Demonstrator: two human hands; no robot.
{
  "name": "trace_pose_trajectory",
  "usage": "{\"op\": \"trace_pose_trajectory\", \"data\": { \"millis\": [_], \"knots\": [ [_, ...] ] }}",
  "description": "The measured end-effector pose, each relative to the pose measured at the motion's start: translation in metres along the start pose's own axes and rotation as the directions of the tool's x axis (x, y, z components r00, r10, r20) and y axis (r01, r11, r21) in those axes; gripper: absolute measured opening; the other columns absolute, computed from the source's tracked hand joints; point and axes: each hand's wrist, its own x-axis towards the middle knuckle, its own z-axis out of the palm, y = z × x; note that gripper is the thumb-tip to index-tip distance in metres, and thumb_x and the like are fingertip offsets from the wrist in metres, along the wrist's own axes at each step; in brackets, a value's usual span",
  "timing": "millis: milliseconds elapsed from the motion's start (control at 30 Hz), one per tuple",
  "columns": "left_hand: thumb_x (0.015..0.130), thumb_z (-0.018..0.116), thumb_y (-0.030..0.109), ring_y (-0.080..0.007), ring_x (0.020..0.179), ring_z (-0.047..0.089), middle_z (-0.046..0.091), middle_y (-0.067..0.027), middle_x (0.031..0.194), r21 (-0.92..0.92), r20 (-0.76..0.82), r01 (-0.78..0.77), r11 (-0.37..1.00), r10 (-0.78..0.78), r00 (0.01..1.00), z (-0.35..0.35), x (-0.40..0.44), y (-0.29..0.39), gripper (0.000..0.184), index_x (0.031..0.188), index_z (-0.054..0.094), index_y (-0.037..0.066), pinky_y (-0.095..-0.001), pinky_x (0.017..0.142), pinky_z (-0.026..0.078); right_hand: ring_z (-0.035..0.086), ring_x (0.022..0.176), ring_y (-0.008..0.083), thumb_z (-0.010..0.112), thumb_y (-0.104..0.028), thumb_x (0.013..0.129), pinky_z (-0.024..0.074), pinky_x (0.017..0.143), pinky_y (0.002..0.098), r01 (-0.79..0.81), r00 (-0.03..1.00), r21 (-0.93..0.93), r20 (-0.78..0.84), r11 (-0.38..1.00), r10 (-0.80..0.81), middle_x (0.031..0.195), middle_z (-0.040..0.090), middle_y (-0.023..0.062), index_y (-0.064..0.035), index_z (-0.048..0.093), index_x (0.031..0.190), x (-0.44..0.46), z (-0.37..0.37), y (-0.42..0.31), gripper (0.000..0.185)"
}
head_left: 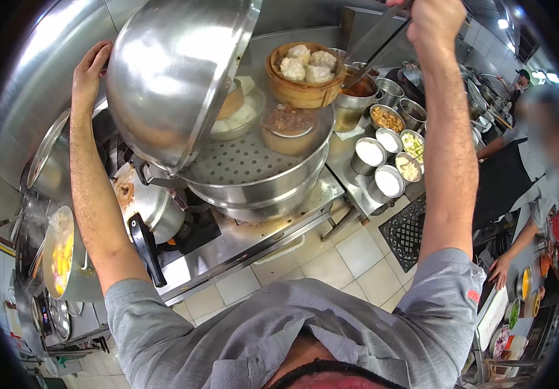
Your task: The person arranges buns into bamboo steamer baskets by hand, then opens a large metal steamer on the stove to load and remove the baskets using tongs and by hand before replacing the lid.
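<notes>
Left hand (91,70) curls at the outer side of a large, domed, silver metal lid (163,81), its fingertips partly hidden, so how firmly it grips cannot be told. Right hand (438,23) is closed around the top of a long, thin, dark metal utensil (389,47) that slants down toward a round, tan bamboo basket (302,96) holding four pale, crinkled dumplings (299,70). Whether the utensil's tip touches the basket is unclear.

Handling this well likely means a steady left arm, with the lid tilted well clear of the food and its open side turned so steam and drips miss both forearms. The basket is best held level, since its dumplings sit close to the rim, and a slow right wrist would avoid knocking the silver pot of red-brown sauce (357,102) just beside it.

The basket lies ahead, between the hands but nearer the right, at the far right edge of a wide, silver, perforated steamer (253,189). A second round basket, topped with brown food (289,133), sits just nearer the body, inside the steamer's right edge.
</notes>
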Motion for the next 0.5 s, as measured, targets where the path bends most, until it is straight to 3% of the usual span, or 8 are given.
{"op": "trace_pose_trajectory", "data": {
  "millis": [100, 167, 233, 267, 300, 367, 400, 500],
  "knots": [
    [0.087, 0.056, 0.031, -0.0099, 0.087, 0.055, 0.063, -0.0016, 0.095, 0.048, 0.049, -0.033, 0.998, 0.031, 0.998, 0.013, 0.005, 0.004, 0.035, 0.111, 0.061, 0.006, -0.0225, 0.074, 0.042, 0.048, 0.036, 0.0133, 0.062, -0.01, 0.077, 0.0377, 0.034, 0.0252, 0.015, 1.0, -0.044, 0.024, 0.999, -0.014, 0.049, 0.05, 0.0031, -0.0058, 0.053, 0.069, 0.009, -0.027, -0.021, 0.013],
    [0.086, 0.057, 0.033, -0.0114, 0.09, 0.057, 0.064, -0.0033, 0.096, 0.059, 0.086, -0.052, 0.997, 0.047, 0.995, 0.025, 0.007, 0.008, 0.038, 0.112, 0.061, 0.005, -0.0234, 0.076, 0.043, 0.047, 0.037, 0.0127, 0.063, -0.01, 0.077, 0.0385, 0.035, 0.0254, 0.013, 0.997, -0.029, -0.07, 1.0, -0.015, 0.049, 0.048, 0.002, -0.0059, 0.053, 0.068, 0.007, -0.04, -0.037, 0.014],
    [0.085, 0.058, 0.034, -0.0133, 0.093, 0.057, 0.064, -0.007, 0.099, 0.164, 0.169, -0.169, 0.972, 0.141, 0.975, 0.042, 0.009, 0.015, 0.042, 0.113, 0.059, 0.003, -0.0249, 0.08, 0.043, 0.046, 0.037, 0.0122, 0.064, -0.011, 0.077, 0.0389, 0.037, 0.0253, -0.006, 1.0, -0.005, -0.007, 1.0, 0.006, 0.048, 0.047, 0.0012, -0.0061, 0.052, 0.069, 0.009, -0.07, -0.044, 0.015],
    [0.084, 0.057, 0.035, -0.0178, 0.095, 0.059, 0.064, -0.0101, 0.101, 0.205, 0.207, -0.153, 0.967, 0.11, 0.972, 0.053, 0.008, 0.022, 0.042, 0.113, 0.059, 0.004, -0.0281, 0.085, 0.043, 0.046, 0.037, 0.012, 0.064, -0.01, 0.076, 0.0383, 0.037, 0.0252, 0.112, 0.993, -0.068, -0.03, 0.991, -0.114, 0.048, 0.046, 0.001, -0.0064, 0.053, 0.069, -0.011, -0.065, -0.06, 0.014],
    [0.084, 0.057, 0.035, -0.0178, 0.095, 0.059, 0.064, -0.0101, 0.101, 0.194, 0.217, -0.158, 0.968, 0.114, 0.969, 0.065, 0.004, 0.029, 0.042, 0.113, 0.059, 0.004, -0.0281, 0.085, 0.043, 0.047, 0.038, 0.0122, 0.064, -0.013, 0.079, 0.0386, 0.037, 0.0249, 0.009, 0.997, -0.008, 0.078, 1.0, -0.008, 0.049, 0.048, 0.0012, -0.006, 0.053, 0.07, 0.0, -0.098, -0.054, 0.016],
    [0.084, 0.057, 0.037, -0.0229, 0.098, 0.059, 0.063, -0.0115, 0.105, 0.353, 0.261, -0.27, 0.896, 0.183, 0.948, 0.092, -0.005, 0.045, 0.041, 0.112, 0.059, 0.007, -0.0316, 0.086, 0.043, 0.047, 0.046, 0.0139, 0.067, -0.008, 0.076, 0.0416, 0.048, 0.0303, -0.018, 0.991, 0.012, 0.134, 1.0, 0.017, 0.054, 0.047, 0.003, -0.0015, 0.054, 0.072, 0.001, -0.133, -0.052, 0.016],
    [0.083, 0.056, 0.037, -0.0272, 0.101, 0.058, 0.062, -0.0137, 0.108, 0.352, 0.274, -0.239, 0.905, 0.144, 0.951, 0.107, -0.013, 0.055, 0.041, 0.112, 0.059, 0.008, -0.0342, 0.087, 0.043, 0.046, 0.045, 0.0144, 0.067, -0.006, 0.076, 0.0416, 0.048, 0.0311, -0.048, 0.995, -0.017, 0.083, 0.999, 0.049, 0.054, 0.045, 0.0028, -0.0016, 0.053, 0.071, -0.005, -0.146, -0.054, 0.015],
    [0.081, 0.056, 0.034, -0.031, 0.101, 0.057, 0.061, -0.0161, 0.108, 0.381, 0.448, -0.383, 0.841, 0.195, 0.873, 0.149, -0.013, 0.052, 0.039, 0.111, 0.059, 0.008, -0.0363, 0.087, 0.043, 0.045, 0.044, 0.0149, 0.066, -0.005, 0.076, 0.0414, 0.046, 0.0327, -0.103, 0.994, -0.066, -0.052, 0.992, 0.1, 0.053, 0.043, 0.0029, -0.001, 0.052, 0.071, -0.034, -0.164, -0.07, 0.015]
  ]
}}
